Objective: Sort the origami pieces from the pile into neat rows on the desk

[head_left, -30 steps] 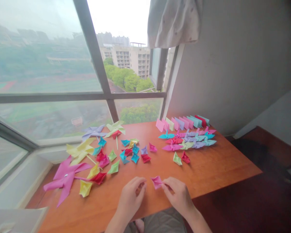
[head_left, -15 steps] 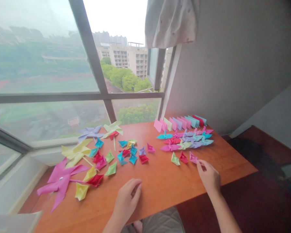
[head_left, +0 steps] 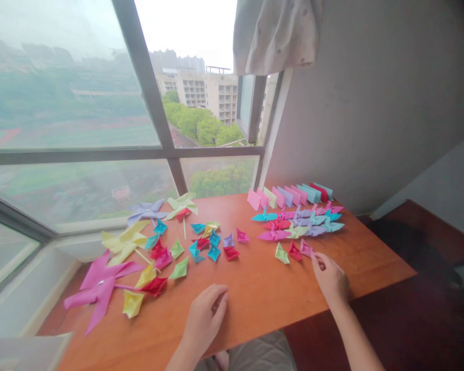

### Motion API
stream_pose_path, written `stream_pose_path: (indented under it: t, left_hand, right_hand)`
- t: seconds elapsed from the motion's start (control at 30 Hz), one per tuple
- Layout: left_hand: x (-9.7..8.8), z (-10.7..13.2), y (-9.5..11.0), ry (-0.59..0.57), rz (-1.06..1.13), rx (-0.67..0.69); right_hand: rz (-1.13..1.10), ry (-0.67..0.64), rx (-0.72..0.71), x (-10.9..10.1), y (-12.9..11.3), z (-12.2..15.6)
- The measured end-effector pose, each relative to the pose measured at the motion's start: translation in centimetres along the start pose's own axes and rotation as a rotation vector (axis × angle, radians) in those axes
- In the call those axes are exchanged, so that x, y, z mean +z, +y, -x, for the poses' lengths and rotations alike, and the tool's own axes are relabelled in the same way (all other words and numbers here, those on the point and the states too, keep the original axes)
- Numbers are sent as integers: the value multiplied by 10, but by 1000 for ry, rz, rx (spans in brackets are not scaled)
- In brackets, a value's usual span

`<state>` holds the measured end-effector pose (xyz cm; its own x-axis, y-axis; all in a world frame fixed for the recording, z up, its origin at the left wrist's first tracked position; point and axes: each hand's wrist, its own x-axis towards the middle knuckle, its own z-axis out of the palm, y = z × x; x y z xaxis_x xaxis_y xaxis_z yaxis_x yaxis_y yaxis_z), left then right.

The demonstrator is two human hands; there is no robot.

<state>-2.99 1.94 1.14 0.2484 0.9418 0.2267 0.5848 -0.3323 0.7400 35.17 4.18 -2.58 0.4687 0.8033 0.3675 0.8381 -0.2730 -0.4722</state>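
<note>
Head view: right of centre, the pink paper boat (head_left: pixel 305 248) is just upper-left of the right hand (head_left: pixel 331 278), its corner pinched between the fingers (head_left: pixel 317 259); lower centre, the left hand (head_left: pixel 204 312) curls half-open, empty.

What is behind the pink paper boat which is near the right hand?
Behind the pink paper boat, paper cranes sit in rows, and folded cards stand farther back. The part of the table that the boat covers cannot be seen.
</note>
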Motion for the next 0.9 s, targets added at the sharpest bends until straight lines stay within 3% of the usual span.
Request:
stream_pose_path:
  t: [0.5,0.67,0.8,0.9]
  left_hand:
    - [1,1,-2,-6,-8,-3]
    - [0,1,0,3,-10,-10]
    - [-1,-1,2,22,30,-25]
    - [-1,-5,1,52,86,-82]
  right_hand:
    - [-21,37,8,1,2,1]
    - [-21,150,-26,-4,-1,2]
    - [-68,219,-97,-8,-16,13]
    - [-211,157,-229,-8,-41,29]
